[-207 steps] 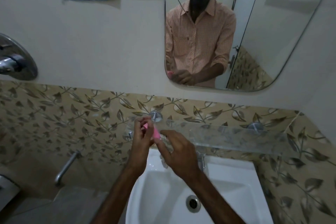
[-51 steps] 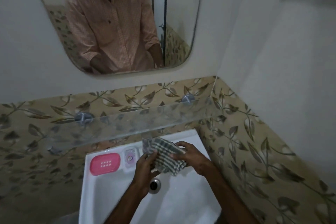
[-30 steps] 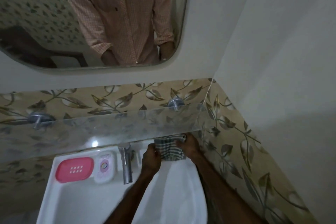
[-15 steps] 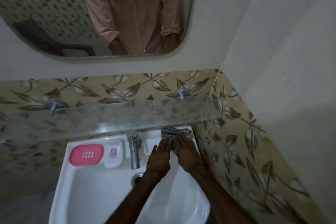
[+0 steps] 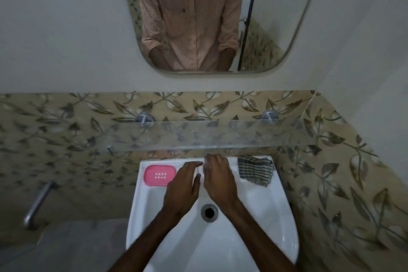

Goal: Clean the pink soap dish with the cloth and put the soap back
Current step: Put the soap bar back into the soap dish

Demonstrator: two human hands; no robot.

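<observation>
The pink soap dish (image 5: 160,175) sits empty at the back left of the washbasin (image 5: 260,216), with the checked cloth (image 5: 256,171) at the back right. My left hand (image 5: 183,185) lies flat, fingers straight. Whether my right hand (image 5: 218,180) grips anything, I cannot tell. The soap is hidden; I'd pinch its edges and seat it centred.

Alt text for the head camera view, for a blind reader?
A left hand and right hand reach side by side over a white sink; a pink soap dish lies on its back-left rim, a checked cloth back right.
</observation>
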